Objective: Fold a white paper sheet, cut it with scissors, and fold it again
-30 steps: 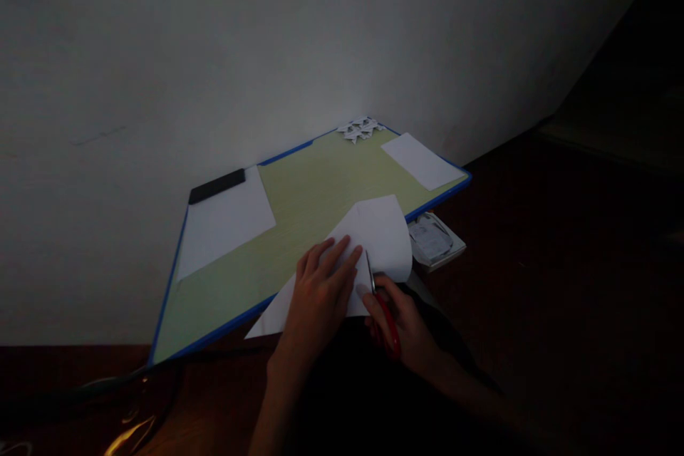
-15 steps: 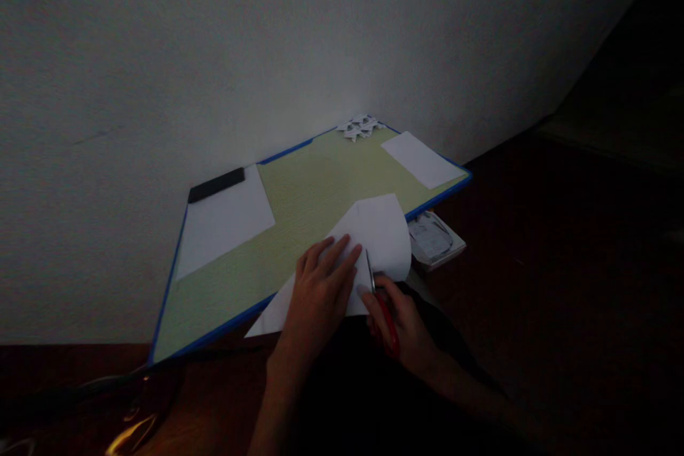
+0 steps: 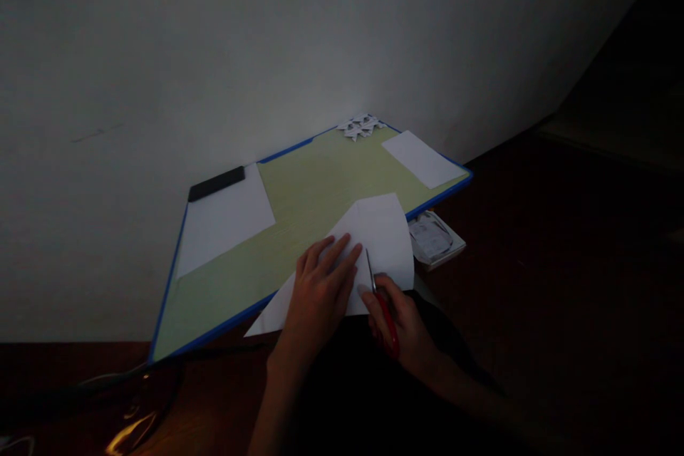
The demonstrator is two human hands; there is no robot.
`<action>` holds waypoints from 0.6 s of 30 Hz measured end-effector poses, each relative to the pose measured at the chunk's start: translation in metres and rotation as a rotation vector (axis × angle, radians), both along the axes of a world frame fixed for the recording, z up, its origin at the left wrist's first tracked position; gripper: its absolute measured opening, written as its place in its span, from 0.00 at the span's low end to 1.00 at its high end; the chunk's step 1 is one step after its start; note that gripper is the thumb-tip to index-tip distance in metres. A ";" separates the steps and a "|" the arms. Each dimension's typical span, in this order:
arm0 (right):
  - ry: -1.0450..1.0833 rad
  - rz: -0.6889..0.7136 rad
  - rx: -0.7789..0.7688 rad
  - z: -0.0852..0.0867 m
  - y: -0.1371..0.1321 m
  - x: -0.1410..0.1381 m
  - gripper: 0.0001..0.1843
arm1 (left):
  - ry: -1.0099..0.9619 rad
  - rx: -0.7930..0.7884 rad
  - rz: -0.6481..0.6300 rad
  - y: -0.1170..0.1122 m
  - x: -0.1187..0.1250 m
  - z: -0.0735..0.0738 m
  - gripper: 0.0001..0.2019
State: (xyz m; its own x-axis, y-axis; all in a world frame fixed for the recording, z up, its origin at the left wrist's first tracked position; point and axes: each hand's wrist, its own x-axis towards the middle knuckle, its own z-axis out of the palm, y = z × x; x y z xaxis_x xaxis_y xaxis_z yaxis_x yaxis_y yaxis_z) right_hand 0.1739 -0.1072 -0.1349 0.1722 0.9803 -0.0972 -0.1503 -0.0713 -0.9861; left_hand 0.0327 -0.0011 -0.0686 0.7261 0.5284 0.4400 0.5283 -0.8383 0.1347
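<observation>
At the near edge of a pale green, blue-rimmed desk (image 3: 304,199), one large white paper sheet (image 3: 382,221) is lying partly on the top, partly overhanging toward the person's dark-clothed lap (image 3: 347,385), R edge bowing outward. L hand (image 3: 320,285) is pressing flat on it, palm down, fingers slightly spread, clasping nothing. R hand (image 3: 405,324), just beside, is gripping red-handled metal scissors (image 3: 391,331) by the loops; blades are pointing fwd, touching the sheet just R of the L fingertips. Can't tell how far the blades are parting, too dim. Far L corner: a 2nd white sheet (image 3: 227,228) is lying flat w/ a flat black oblong object (image 3: 216,184) resting across its top edge. Far R corner, nr the grey wall (image 3: 267,35): a cluster of small, pointed white paper pieces (image 3: 360,130) is sitting, & a smaller white rectangular sheet (image 3: 424,161) is lying along the R edge. Below that side, a pale boxy item (image 3: 435,239) is poking out, details unclear.
</observation>
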 end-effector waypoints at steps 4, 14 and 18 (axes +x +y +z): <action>0.011 -0.016 -0.010 -0.001 0.000 -0.002 0.21 | -0.001 0.000 -0.002 0.000 0.000 0.001 0.21; 0.056 -0.023 -0.016 -0.002 0.001 -0.004 0.22 | 0.008 0.007 -0.004 0.001 0.000 -0.001 0.22; 0.102 -0.028 -0.006 -0.006 0.002 -0.005 0.22 | 0.009 0.006 -0.004 0.001 -0.001 -0.001 0.22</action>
State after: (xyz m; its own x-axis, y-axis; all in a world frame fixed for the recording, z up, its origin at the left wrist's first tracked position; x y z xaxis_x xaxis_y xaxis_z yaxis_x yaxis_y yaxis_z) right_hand 0.1685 -0.1053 -0.1410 0.1887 0.9746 -0.1211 -0.2515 -0.0712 -0.9652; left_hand 0.0318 -0.0004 -0.0698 0.7324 0.5224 0.4367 0.5259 -0.8414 0.1246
